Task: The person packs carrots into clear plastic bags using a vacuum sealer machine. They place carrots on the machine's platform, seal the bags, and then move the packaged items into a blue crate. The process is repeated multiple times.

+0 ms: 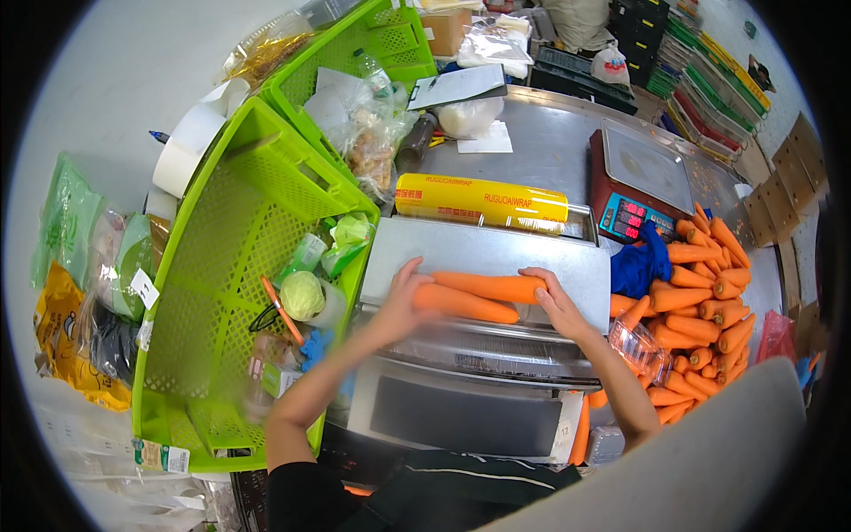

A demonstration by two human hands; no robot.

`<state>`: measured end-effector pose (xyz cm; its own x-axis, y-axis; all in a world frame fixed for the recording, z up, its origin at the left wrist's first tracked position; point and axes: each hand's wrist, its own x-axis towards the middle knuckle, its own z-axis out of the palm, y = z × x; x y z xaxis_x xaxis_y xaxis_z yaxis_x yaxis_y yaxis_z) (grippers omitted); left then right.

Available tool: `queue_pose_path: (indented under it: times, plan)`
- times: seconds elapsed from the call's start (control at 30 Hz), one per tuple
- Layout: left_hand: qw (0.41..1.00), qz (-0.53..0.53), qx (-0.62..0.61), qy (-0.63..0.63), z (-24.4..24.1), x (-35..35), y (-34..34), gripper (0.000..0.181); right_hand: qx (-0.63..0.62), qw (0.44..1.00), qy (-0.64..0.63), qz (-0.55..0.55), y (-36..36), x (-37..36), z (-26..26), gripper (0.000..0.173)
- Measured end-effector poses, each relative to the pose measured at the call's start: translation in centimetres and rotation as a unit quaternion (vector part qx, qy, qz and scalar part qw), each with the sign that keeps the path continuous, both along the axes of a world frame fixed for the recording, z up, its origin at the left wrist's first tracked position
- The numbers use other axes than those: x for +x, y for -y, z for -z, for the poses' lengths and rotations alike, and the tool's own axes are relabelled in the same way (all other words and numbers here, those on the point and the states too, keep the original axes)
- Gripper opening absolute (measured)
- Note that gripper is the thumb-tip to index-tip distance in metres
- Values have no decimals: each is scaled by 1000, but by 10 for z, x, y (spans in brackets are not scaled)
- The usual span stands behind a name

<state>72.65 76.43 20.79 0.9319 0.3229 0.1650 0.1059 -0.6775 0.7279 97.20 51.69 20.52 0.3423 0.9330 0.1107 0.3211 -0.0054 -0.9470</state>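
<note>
Two large carrots lie side by side above the metal plate (479, 239) of a film-wrapping machine, the upper carrot (488, 286) and the lower carrot (465, 303). Around their left ends curls my left hand (400, 302), slightly blurred. My right hand (560, 302) grips the right end of the upper carrot, thumb in front and fingers behind. Something clear, perhaps a plastic tray, shows under their right ends. Behind the plate rests a yellow roll of cling film (482, 203). The machine's dark heating pad (465, 409) is nearest my body.
A green plastic crate (193, 266) with a cabbage (302, 296) stands left, a second crate (412, 40) behind it. To the right are a digital scale (645, 166), a blue cloth (641, 263), a carrot heap (698, 326) and clear plastic trays (635, 346).
</note>
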Motion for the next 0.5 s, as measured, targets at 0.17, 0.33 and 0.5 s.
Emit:
queue_pose_path:
  times: [0.17,0.33,0.5]
  plan:
    - [997,-10,-76,-4,9,5,0,62,-20,997,64,28,5,1,-2,48]
    - [999,-6,-22,-39,-1,11,6,69,-86,988,124,36,6,-3,-12,55]
    - [996,6,2,-86,-15,20,13,76,-83,947,306,44,8,1,-8,62]
